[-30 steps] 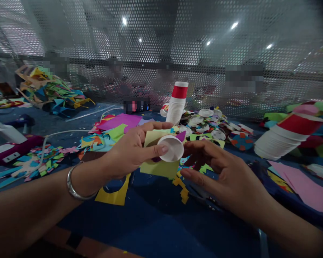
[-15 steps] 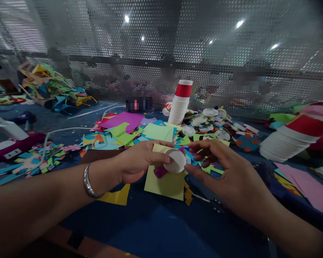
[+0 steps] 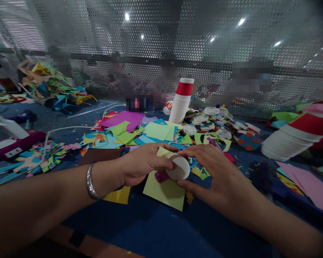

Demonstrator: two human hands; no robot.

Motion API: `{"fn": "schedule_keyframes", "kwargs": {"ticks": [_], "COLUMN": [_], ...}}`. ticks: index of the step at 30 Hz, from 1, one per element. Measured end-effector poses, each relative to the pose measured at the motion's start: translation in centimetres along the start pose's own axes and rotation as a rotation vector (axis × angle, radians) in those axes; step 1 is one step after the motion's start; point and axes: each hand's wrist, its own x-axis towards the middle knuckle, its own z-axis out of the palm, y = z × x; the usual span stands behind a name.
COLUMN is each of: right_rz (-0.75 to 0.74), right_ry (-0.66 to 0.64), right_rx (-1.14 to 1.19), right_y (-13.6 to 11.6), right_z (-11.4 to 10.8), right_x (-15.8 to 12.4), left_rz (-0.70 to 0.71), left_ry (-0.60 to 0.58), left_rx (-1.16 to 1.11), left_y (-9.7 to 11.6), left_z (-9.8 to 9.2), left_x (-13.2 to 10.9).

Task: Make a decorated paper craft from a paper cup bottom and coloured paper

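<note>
My left hand [image 3: 142,163] is closed on a small white paper-cup base disc [image 3: 179,168], pressing it against a light green square of paper [image 3: 165,188] that it also holds. A purple scrap [image 3: 161,176] sticks out under the disc. My right hand [image 3: 212,172] curls round the right side of the disc, with its thumb and fingers touching the disc's rim. A silver bangle [image 3: 90,182] sits on my left wrist. Both hands hover just above the dark blue table [image 3: 156,229].
Behind the hands lie coloured paper sheets [image 3: 129,130] and several cut cup bases [image 3: 207,120]. An upright stack of red-rimmed paper cups [image 3: 181,101] stands at the back, and another stack [image 3: 296,138] lies on its side at right. A perforated screen [image 3: 161,46] closes the back.
Both hands have dropped lower with the disc and green paper. My right hand, open and apart a second ago, has closed in and now touches the disc.
</note>
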Motion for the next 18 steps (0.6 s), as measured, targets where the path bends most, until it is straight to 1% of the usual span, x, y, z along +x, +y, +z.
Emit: {"fn": "schedule_keyframes", "kwargs": {"ticks": [5,9,18], "right_rz": [0.011,0.02,0.056], "right_ry": [-0.006,-0.006,-0.018], "right_rx": [-0.009,-0.007,-0.01], "right_y": [0.01,0.05,-0.25], "right_z": [0.0,0.01,-0.01], "right_x": [-0.03,-0.13,-0.15], "left_rz": [-0.018,-0.005,0.026], "left_ry": [-0.003,-0.009,0.038], "left_rx": [0.002,0.023,0.069], "left_y": [0.08,0.19,0.24], "left_z": [-0.05,0.0,0.23], "left_x": [-0.05,-0.16,-0.21]}}
